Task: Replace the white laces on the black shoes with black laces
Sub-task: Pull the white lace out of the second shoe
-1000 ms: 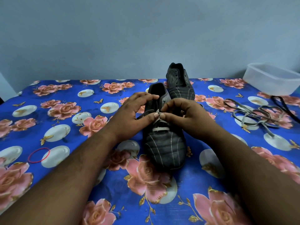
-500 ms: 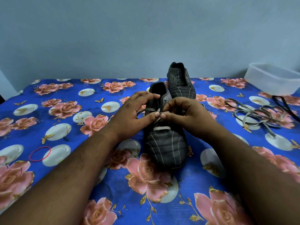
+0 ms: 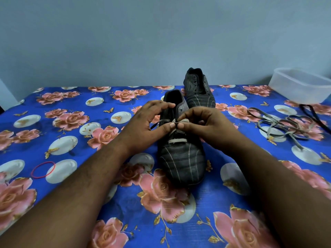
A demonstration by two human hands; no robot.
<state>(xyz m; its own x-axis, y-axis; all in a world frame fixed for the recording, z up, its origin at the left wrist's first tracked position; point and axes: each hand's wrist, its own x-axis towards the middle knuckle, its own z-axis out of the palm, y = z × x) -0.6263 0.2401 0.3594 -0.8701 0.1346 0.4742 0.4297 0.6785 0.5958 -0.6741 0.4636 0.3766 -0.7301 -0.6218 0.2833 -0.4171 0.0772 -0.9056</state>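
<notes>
We note a blue floral cloth under a grey wall; left hand and right hand each pinch the white lace on the near shoe.

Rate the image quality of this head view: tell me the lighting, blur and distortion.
Head view: dim, cool, even light, no glare, only soft shadows under the near shoe; wide-angle bowing bends the edge of the floral cloth and stretches the forearms; corners smear, the plastic container looks soft; centre is sharp enough to show both hands, left hand and right hand, pinching the white lace.
</notes>
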